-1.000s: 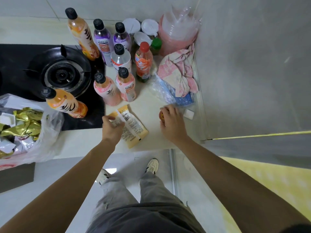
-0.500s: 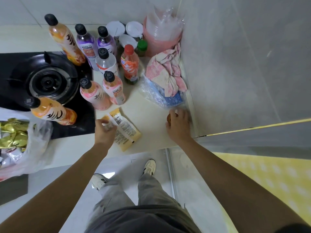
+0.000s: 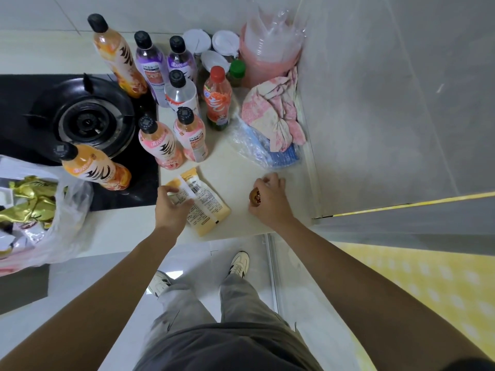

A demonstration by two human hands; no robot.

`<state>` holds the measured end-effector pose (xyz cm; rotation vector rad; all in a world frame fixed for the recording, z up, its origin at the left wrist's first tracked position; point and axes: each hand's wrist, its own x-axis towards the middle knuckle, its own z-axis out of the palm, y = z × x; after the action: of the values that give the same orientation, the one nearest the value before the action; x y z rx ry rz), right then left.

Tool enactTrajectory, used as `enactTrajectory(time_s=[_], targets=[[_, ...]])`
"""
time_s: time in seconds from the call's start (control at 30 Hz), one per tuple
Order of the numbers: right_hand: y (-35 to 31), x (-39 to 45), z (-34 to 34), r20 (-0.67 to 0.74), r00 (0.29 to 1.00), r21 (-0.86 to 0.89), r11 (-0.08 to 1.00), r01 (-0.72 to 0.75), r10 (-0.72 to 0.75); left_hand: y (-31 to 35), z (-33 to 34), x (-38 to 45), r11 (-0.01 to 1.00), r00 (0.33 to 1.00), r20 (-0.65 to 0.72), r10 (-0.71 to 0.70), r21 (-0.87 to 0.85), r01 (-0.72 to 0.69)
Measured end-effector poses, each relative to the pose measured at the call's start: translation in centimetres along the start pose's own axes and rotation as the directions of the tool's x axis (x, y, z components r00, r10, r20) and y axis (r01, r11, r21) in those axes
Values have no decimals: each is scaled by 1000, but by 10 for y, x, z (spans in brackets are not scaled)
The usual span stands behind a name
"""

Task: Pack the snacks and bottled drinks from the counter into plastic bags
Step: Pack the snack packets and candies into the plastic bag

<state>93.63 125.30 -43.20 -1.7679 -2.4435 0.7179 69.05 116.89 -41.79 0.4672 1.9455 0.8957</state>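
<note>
My left hand grips the upper left corner of a yellow snack packet that lies near the counter's front edge. A small round brown snack is enclosed by my right hand, to the right of the packet. Several bottled drinks stand behind: two pink bottles, an orange bottle on the hob's edge, a red-capped bottle, purple bottles and a tall orange bottle. At the far left a clear plastic bag holds gold-wrapped snacks.
A black gas hob fills the left of the counter. In the back right corner are a pink cloth, a clear bag with blue items, a pink stack of plastic and white-lidded jars. A grey wall closes the right side.
My right hand slid right toward the wall and came back with fingers curled on the small snack. The white block by the wall is gone from view. My left hand stayed on the yellow packet.
</note>
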Motion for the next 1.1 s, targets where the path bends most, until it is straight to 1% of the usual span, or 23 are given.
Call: enactTrajectory(time_s=[0.17, 0.3, 0.6, 0.67, 0.83, 0.93, 1.03, 1.1], targets=[[-32, 7, 13, -21, 995, 65, 993, 102, -101, -9, -18, -5, 1000, 1000, 11, -6, -14, 6], [-51, 13, 19, -20, 989, 41, 989, 146, -145, -14, -30, -6, 1000, 999, 31, 17, -13, -16], [-59, 22, 16, 72, 987, -72, 986, 150, -145, -24, -34, -8, 996, 999, 41, 22, -85, -19], [-62, 23, 13, 73, 987, -72, 986, 150, -145, -24, -35, -8, 995, 998, 55, 22, -98, -17], [-65, 27, 10, 89, 987, -32, 990, 139, -135, -20, -41, -6, 989, 990, 142, 23, -149, -2], [-68, 32, 10, 105, 985, 1, 990, 139, -138, -18, -48, -6, 993, 991, 129, 34, -114, -19], [-80, 34, 6, 140, 979, -16, 989, 149, -145, -17, -60, -10, 995, 992, 113, 47, -95, -36], [-91, 34, 4, 145, 976, 16, 986, 163, -164, -16, -71, -14, 995, 995, 87, 55, -93, -47]])
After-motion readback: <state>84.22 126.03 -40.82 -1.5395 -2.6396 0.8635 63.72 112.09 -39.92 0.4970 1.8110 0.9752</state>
